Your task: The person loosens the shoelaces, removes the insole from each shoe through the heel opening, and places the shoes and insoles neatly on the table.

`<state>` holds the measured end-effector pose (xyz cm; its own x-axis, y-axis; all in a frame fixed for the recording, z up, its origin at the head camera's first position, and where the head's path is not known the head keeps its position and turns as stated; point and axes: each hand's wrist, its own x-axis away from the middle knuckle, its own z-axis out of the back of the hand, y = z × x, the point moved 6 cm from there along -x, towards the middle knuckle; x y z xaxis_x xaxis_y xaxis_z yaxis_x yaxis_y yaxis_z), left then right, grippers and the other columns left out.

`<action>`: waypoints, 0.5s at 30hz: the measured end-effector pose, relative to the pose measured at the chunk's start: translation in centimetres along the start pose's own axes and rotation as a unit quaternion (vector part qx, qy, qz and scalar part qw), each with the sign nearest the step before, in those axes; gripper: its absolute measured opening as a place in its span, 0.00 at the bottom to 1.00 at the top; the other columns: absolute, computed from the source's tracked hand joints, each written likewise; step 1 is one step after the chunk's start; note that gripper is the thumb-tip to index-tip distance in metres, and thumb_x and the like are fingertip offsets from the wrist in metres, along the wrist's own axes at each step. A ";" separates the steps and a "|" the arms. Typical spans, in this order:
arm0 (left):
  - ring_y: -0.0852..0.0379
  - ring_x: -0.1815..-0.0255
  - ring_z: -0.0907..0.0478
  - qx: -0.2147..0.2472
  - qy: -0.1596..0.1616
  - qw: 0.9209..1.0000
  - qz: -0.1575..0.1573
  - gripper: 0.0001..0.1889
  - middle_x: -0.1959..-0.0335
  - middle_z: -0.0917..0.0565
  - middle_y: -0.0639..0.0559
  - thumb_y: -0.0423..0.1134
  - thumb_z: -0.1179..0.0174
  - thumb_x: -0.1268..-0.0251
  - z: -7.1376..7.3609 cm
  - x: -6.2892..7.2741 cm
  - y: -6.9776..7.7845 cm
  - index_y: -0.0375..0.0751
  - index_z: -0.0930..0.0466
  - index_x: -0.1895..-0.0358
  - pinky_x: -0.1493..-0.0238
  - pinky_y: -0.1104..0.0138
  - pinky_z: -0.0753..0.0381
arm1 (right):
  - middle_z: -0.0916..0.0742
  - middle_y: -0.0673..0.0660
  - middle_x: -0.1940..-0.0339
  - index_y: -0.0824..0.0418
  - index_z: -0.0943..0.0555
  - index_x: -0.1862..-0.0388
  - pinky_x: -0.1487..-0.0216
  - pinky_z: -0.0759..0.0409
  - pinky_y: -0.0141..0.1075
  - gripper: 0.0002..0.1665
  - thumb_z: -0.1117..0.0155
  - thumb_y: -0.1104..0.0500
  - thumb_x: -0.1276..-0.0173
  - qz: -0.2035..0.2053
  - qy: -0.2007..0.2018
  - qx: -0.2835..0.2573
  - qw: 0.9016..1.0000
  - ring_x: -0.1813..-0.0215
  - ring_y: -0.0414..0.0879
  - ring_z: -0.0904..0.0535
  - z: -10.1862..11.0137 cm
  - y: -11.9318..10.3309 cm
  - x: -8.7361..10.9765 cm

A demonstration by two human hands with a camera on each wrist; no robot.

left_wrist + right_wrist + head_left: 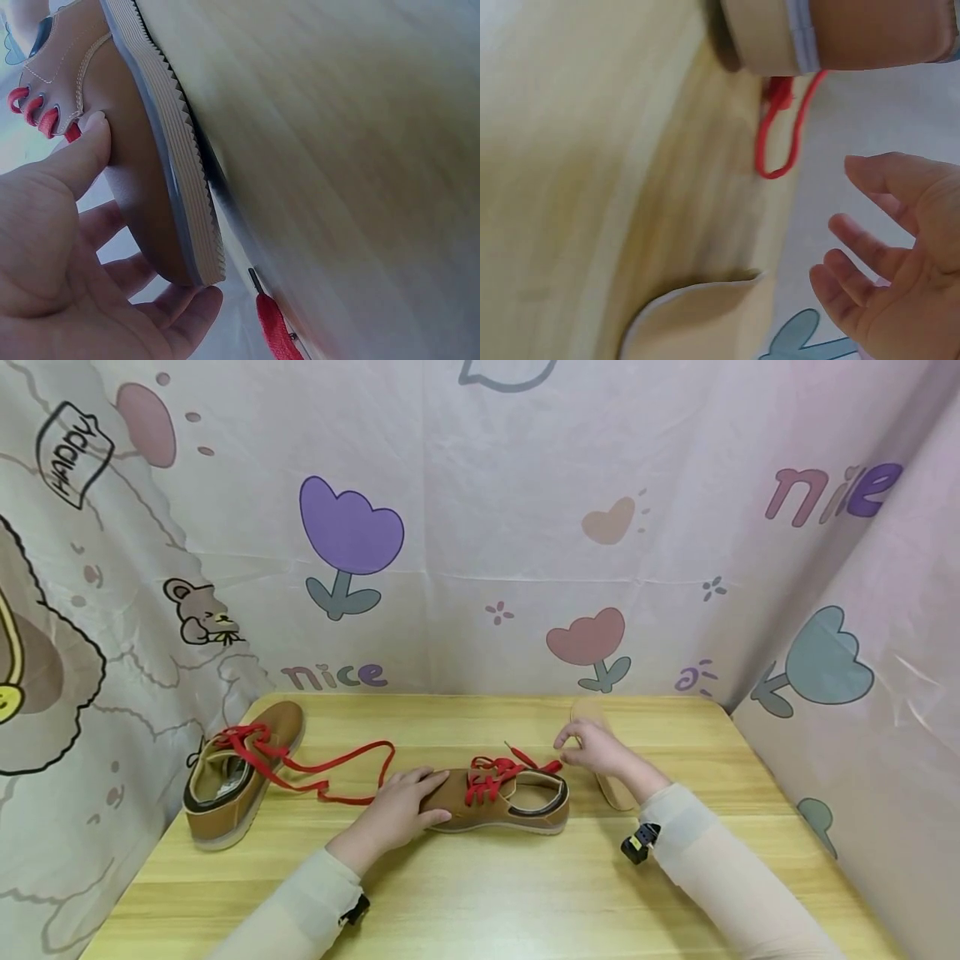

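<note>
On table (487, 893), left grip (397, 810) round shoe (483, 814) toe; right grip (597, 750) loosely parted, empty, near insole (617, 792).

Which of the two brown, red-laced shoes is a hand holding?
The brown, red-laced shoe in the middle: the left hand grips it. No hand touches the other shoe, far left.

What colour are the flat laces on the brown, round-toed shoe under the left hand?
Red flat laces, seen best in the head view.

there r 2 shoes (498, 812) (246, 803), 1 insole (613, 790) & 2 hands (397, 806) (598, 750).
</note>
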<state>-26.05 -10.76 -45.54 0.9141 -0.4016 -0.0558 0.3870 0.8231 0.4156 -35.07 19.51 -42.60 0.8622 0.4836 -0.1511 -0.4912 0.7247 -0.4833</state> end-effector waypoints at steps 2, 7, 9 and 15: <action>0.31 0.30 0.36 0.002 0.000 1.000 0.001 0.34 0.29 0.31 0.35 0.54 0.36 0.34 0.1 0.1 0.1 0.45 0.30 0.27 0.31 0.38 0.40 | 0.14 0.60 0.54 0.63 0.14 0.63 0.38 0.32 0.58 0.07 0.28 0.68 0.42 -0.009 -0.004 0.019 1.000 0.45 0.62 0.24 -0.5 0.5 0.0; 0.31 0.30 0.36 0.006 0.001 1.000 0.003 0.34 0.29 0.31 0.35 0.53 0.36 0.34 0.1 0.1 0.1 0.45 0.29 0.27 0.30 0.38 0.41 | 0.16 0.60 0.52 0.60 0.15 0.64 0.45 0.33 0.54 0.09 0.25 0.65 0.44 -0.043 -0.016 0.055 0.997 0.48 0.60 0.28 -1.3 1.3 -0.1; 0.31 0.31 0.36 0.005 0.001 1.000 0.003 0.34 0.29 0.31 0.35 0.54 0.36 0.34 0.1 0.1 0.0 0.46 0.29 0.27 0.30 0.38 0.41 | 0.16 0.60 0.52 0.59 0.15 0.64 0.48 0.32 0.52 0.09 0.24 0.65 0.44 -0.051 -0.019 0.059 0.997 0.49 0.59 0.29 -1.4 1.4 0.0; 0.31 0.31 0.35 0.003 0.004 1.000 0.003 0.34 0.29 0.30 0.36 0.54 0.35 0.35 -0.1 0.0 -0.1 0.46 0.29 0.27 0.31 0.38 0.40 | 0.17 0.61 0.48 0.52 0.13 0.68 0.42 0.33 0.55 0.08 0.23 0.63 0.43 -0.066 -0.027 0.066 0.995 0.42 0.64 0.32 -2.2 1.6 -0.1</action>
<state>-26.03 -10.79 -45.63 0.9174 -0.3932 -0.0604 0.3807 0.8235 0.4207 -35.70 19.56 -45.29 0.9140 0.4030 -0.0458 -0.3893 0.8401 -0.3777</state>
